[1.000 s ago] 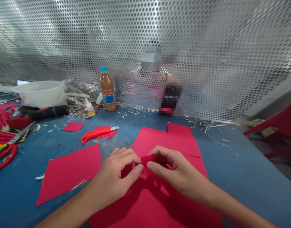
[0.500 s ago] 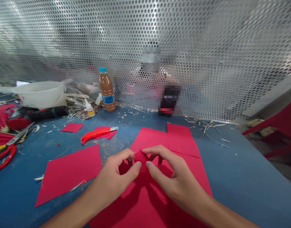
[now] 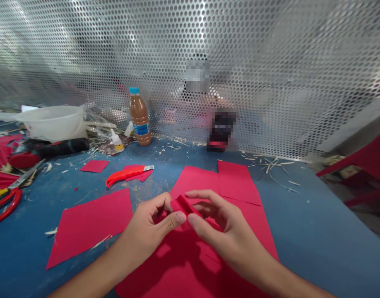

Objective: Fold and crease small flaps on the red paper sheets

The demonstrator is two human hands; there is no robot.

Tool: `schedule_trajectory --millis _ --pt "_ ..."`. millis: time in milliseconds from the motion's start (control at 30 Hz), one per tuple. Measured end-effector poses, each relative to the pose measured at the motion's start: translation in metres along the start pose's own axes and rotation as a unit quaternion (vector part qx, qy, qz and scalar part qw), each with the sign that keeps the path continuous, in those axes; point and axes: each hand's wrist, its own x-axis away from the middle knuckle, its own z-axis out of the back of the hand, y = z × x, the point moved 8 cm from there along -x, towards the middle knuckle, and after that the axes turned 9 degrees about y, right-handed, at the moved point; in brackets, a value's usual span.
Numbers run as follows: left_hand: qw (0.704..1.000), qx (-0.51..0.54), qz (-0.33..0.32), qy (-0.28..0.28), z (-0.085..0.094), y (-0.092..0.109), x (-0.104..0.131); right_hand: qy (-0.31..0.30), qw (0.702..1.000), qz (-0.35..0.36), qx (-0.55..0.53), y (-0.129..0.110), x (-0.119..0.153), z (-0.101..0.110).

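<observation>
Between my two hands is a small folded piece of red paper (image 3: 183, 205), with a raised crease along it. My left hand (image 3: 159, 219) pinches its left side between thumb and fingers. On its right side, the thumb and fingers of my right hand (image 3: 219, 221) close on the same piece. Both hands are over large sheets of red paper (image 3: 239, 182) that overlap on the blue table, and their shadows fall on the red surface. Another red sheet (image 3: 90, 227) lies flat to the left of my left hand.
A red-handled cutter (image 3: 128, 174) rests on small red scraps. Scissors (image 3: 14, 194), a black-and-red power tool (image 3: 47, 151), a white basin (image 3: 55, 124), a glue bottle (image 3: 116, 140) and a brown drink bottle (image 3: 140, 120) are at left. Behind stands a perforated metal panel (image 3: 270, 82).
The small red piece has tilted between my fingers, and its folded edge now shows. Both hands stay in nearly the same place.
</observation>
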Motion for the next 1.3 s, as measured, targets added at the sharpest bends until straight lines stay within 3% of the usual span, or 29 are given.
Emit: schedule_trajectory --millis 167,367,467,600,767,867,1000,1133,1300 --pt "1.0 -0.012 0.002 0.006 0.0 0.007 0.001 0.066 0.989 -0.065 -0.116 0.015 -0.004 0.013" --pt "0.999 -0.043 -0.004 0.02 0.004 0.003 0.0 0.083 0.958 -0.179 -0.207 0.031 0.001 0.01" --pt "0.998 -0.061 -0.026 0.003 0.003 0.004 0.0 0.058 0.937 -0.235 -0.251 0.035 0.006 0.002" --pt "0.995 -0.072 -0.063 -0.005 0.003 0.008 0.005 0.021 0.925 -0.245 -0.289 0.034 0.006 -0.006" --pt "0.991 -0.082 -0.103 0.007 0.006 0.015 0.01 -0.018 0.933 -0.212 -0.289 0.028 0.004 -0.01" --pt "0.981 -0.117 -0.151 -0.021 0.002 0.025 0.011 -0.038 0.938 -0.208 -0.275 0.026 0.007 -0.012" --pt "0.975 -0.132 -0.18 0.012 0.007 0.034 0.008 -0.046 0.979 -0.111 -0.168 0.012 0.005 -0.006" --pt "0.984 -0.091 -0.154 0.013 0.006 0.034 0.009 -0.018 1.0 0.007 -0.01 -0.004 0.003 0.0" --pt "0.995 -0.055 -0.079 -0.016 -0.002 0.025 0.012 0.012 0.989 0.116 0.09 -0.019 0.006 0.001"
